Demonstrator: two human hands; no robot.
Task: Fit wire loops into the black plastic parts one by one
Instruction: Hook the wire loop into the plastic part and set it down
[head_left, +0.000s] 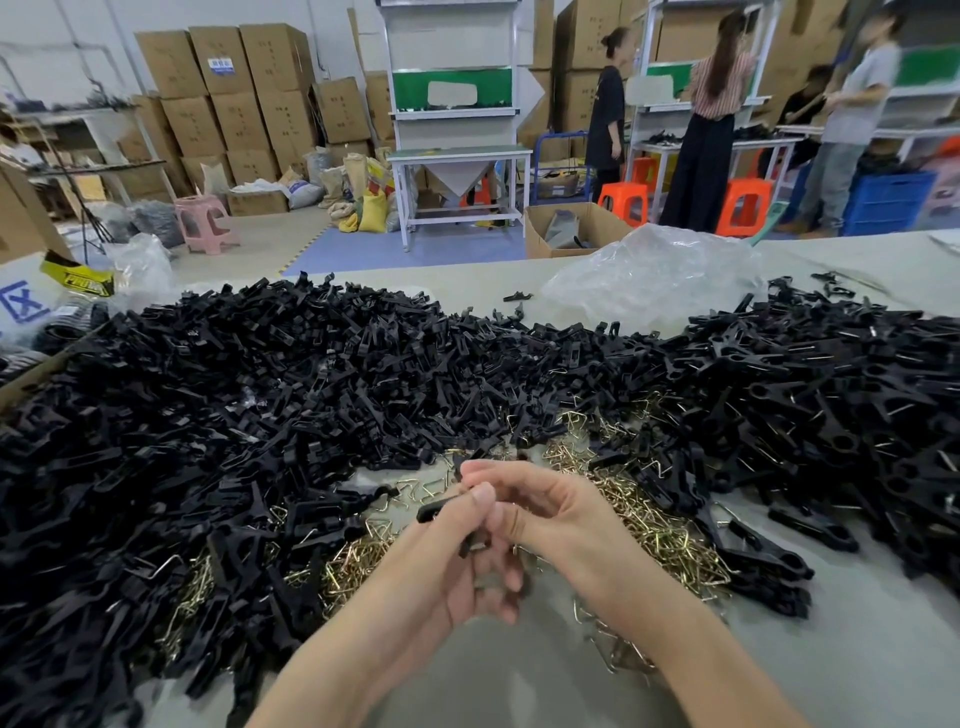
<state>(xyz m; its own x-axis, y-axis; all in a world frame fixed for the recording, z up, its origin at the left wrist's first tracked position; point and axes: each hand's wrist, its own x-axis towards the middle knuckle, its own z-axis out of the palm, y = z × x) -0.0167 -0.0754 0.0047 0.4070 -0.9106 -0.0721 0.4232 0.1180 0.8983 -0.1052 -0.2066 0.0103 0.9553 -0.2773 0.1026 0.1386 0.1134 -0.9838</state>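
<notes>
Spilling in from the left: loose black plastic parts, a deep heap of flat, matt, slotted clips that covers the left half of the desk and runs to the middle.
Left hand: enters from bottom left, fingers curled round a single black plastic part, thumb pressed on top.
Held part: lies between the two hands with its long axis slanting, one blunt end poking out leftward. Fingers hide the rest.
Right hand: enters from bottom right, fingertips bent over and pinching the same part from above. I cannot tell whether a loop is already under them.
Wire loops: thin, shiny, brass-coloured bent wire, tangled on the desk just beyond and to the right of the hands. They are nearer the right hand, so it is likely the one to fetch the next loop.
Right heap: black parts with glints of wire, probably already fitted, lying past the loops.
Plastic bag: crumpled clear film behind the heaps.
Desk surface: pale, smooth, greyish.
</notes>
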